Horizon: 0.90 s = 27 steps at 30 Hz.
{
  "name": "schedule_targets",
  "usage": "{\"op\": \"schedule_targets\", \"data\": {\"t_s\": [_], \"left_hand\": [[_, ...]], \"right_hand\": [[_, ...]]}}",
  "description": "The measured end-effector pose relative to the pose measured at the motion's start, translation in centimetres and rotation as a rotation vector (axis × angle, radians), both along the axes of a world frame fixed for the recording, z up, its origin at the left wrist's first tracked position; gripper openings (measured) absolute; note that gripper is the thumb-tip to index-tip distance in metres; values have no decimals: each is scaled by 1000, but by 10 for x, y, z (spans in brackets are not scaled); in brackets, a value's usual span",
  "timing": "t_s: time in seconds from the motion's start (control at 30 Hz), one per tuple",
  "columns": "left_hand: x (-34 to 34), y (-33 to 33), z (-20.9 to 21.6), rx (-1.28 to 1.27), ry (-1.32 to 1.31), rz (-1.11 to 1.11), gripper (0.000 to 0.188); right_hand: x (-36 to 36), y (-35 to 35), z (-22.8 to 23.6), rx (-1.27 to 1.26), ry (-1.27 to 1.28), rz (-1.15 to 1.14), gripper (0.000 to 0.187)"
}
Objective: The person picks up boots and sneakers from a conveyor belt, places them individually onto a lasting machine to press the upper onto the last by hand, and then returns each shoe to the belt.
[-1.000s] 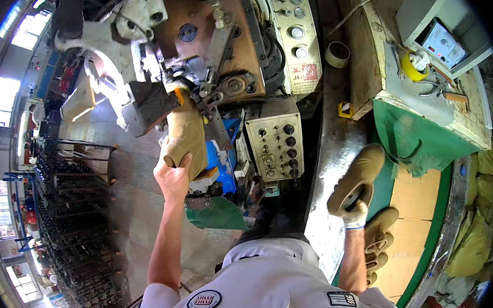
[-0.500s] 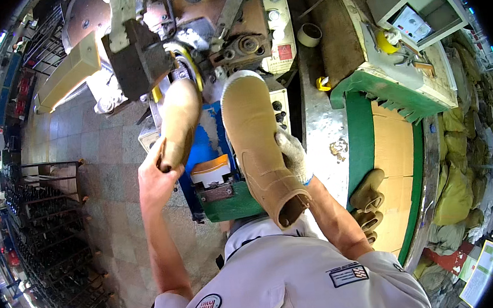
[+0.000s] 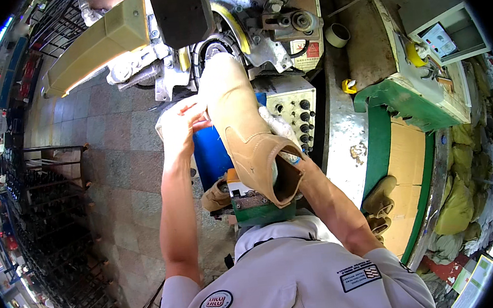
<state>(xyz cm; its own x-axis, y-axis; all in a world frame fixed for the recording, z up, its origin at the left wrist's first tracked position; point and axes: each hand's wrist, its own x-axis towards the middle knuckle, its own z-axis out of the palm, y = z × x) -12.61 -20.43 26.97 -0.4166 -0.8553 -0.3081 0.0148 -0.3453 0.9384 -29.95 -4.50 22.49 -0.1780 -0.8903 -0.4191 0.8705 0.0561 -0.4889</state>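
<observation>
A tan suede boot points its toe into the machine's metal toe clamp, its open shaft turned back toward my chest. My left hand, bare, holds the boot's left side near the forefoot with the fingertips against the suede. On the opposite side my right hand, in a pale knit glove, grips the boot at the ankle; the boot hides part of its fingers. Below, a second tan boot rests beside the machine's blue panel, partly covered.
A dark block and a yellowish arm overhang the work. Black knobs line a control box at the right. Further right, several tan boots lie on a cardboard-lined green bench. Dark racks stand at the left.
The boot that my left hand held at the machine is out of that hand. My right hand has brought the other boot forward to the clamp, and my left hand has moved onto it.
</observation>
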Motion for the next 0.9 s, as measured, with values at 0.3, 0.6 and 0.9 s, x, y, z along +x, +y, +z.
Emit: {"op": "schedule_targets", "data": {"t_s": [0.3, 0.6, 0.9], "left_hand": [[-15, -16, -7, -250, 137, 215, 46], [-42, 56, -42, 455, 325, 266, 55], [-22, 31, -48, 241, 140, 66, 59]], "right_hand": [[-1, -60, 27, -39, 429, -138, 50], [0, -62, -6, -24, 833, -178, 50], [19, -73, 7, 124, 537, -231, 42]]}}
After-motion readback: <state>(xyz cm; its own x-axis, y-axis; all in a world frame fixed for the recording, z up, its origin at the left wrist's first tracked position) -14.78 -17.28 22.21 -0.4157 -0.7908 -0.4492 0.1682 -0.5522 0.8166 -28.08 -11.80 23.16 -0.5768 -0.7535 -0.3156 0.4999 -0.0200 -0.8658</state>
